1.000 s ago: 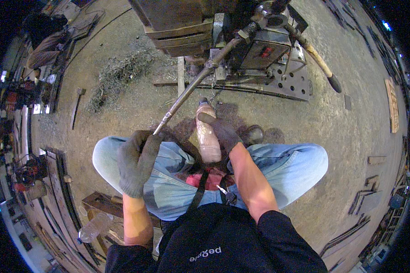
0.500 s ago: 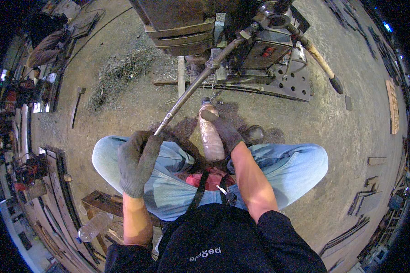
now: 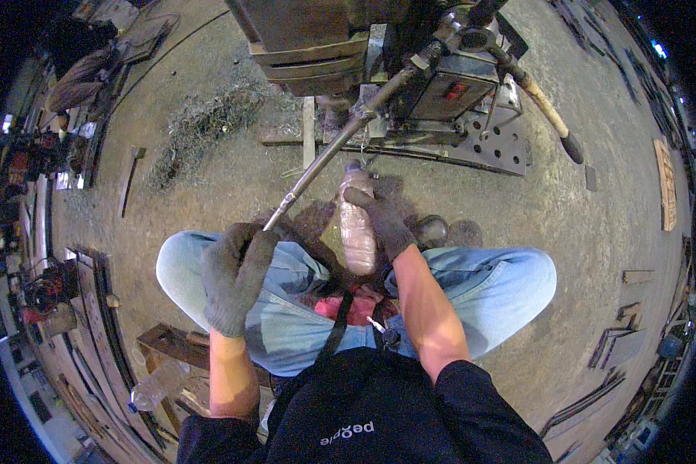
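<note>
My left hand (image 3: 240,278), in a grey glove, is closed round the lower end of a long metal lever handle (image 3: 326,156). That lever slants up to the right into the hub (image 3: 472,37) of a machine. Between my knees, my right hand (image 3: 383,223), in a dark glove, grips a plastic bottle (image 3: 356,246) from its right side. The bottle looks crumpled and pinkish-brown. Its dark narrow top (image 3: 353,165) points away from me toward the machine base (image 3: 472,158). My right fingertips partly cover its upper body.
A second lever with a pale grip (image 3: 547,112) hangs from the hub at right. Metal shavings (image 3: 209,124) lie heaped on the floor at far left. Near my left elbow is a clear bottle (image 3: 161,385). A person (image 3: 81,73) sits at far left; metal bars (image 3: 104,332) lie nearer.
The bottle has turned slightly in my right hand, and its top has shifted a little away from me. My left hand and the lever have barely moved.
</note>
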The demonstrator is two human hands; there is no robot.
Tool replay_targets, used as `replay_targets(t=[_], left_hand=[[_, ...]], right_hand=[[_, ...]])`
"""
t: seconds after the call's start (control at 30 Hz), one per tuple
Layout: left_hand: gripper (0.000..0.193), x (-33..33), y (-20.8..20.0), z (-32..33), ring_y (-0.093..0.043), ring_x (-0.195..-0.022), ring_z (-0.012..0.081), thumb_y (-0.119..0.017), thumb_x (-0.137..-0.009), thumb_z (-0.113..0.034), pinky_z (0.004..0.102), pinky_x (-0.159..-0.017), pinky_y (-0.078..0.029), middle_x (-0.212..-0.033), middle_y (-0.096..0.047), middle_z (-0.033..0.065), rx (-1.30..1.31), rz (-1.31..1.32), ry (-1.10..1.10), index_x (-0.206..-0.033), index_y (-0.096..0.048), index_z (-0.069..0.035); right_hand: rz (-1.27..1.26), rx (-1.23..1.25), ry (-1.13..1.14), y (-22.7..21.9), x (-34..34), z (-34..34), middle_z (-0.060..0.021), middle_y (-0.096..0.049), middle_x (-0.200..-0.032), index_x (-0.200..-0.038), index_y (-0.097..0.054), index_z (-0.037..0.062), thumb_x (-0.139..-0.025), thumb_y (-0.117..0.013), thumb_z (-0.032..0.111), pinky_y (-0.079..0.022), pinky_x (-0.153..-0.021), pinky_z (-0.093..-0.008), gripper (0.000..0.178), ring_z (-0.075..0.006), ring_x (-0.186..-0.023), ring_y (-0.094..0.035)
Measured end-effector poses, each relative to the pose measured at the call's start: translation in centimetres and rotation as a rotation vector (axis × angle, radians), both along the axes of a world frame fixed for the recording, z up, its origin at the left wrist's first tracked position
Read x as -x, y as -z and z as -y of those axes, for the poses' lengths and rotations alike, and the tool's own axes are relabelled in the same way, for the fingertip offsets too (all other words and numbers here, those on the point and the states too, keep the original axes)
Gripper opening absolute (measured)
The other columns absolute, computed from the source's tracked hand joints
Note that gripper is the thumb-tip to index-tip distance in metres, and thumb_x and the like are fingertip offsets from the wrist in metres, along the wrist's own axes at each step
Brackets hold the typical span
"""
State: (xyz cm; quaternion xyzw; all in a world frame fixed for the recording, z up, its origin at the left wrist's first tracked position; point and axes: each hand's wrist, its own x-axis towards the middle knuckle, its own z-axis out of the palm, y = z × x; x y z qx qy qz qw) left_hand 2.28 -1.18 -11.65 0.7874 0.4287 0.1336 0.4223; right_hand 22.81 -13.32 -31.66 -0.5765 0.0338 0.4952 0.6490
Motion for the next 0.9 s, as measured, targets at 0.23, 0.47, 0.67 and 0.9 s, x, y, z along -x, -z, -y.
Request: replay_targets(t=[0.23,0.47,0.67,0.9], left_hand=[[0.025,0.5,1.0,-0.3,-0.059,-0.064,0.0145,-0.070,-0.094,-0.023,0.0324,-0.061,-0.047,-0.070,-0.065,0.0123,0.045,0.018,-0.039,-0.098,-0.071,0.002],[0.018,0.4,1.1,-0.2,-0.049,-0.059,0.0076,-0.059,-0.101,-0.018,0.0266,-0.052,-0.039,-0.067,-0.057,-0.0018,-0.018,0.020,0.025,-0.096,-0.067,-0.004],[0.019,0.0,0.3,0.0,-0.051,-0.059,0.0080,-0.060,-0.100,-0.019,0.0271,-0.052,-0.040,-0.067,-0.058,-0.0014,-0.059,-0.042,0.025,-0.096,-0.068,-0.003],[0.027,0.2,0.5,-0.1,-0.061,-0.064,0.0153,-0.070,-0.094,-0.025,0.0331,-0.061,-0.048,-0.071,-0.065,0.0137,0.023,0.002,-0.030,-0.094,-0.070,0.002]], right_hand=[[-0.014,0.052,-0.088,0.7,-0.1,-0.1,-0.0043,-0.067,-0.083,-0.107,-0.068,0.0119,-0.082,-0.081,0.047,-0.052,-0.061,-0.0338,0.045,-0.0182,-0.065,-0.063],[-0.027,0.099,-0.168,1.5,0.2,0.5,-0.0046,-0.067,-0.084,-0.107,-0.068,0.0115,-0.082,-0.081,0.047,-0.053,-0.061,-0.0342,0.046,-0.0184,-0.066,-0.063],[-0.030,0.105,-0.169,1.4,0.2,0.6,-0.0048,-0.067,-0.084,-0.108,-0.068,0.0112,-0.082,-0.081,0.048,-0.053,-0.062,-0.0345,0.047,-0.0187,-0.067,-0.063],[-0.011,0.111,-0.168,1.6,0.2,0.4,-0.0051,-0.067,-0.085,-0.108,-0.068,0.0108,-0.081,-0.081,0.048,-0.053,-0.063,-0.0350,0.048,-0.0190,-0.067,-0.064]])
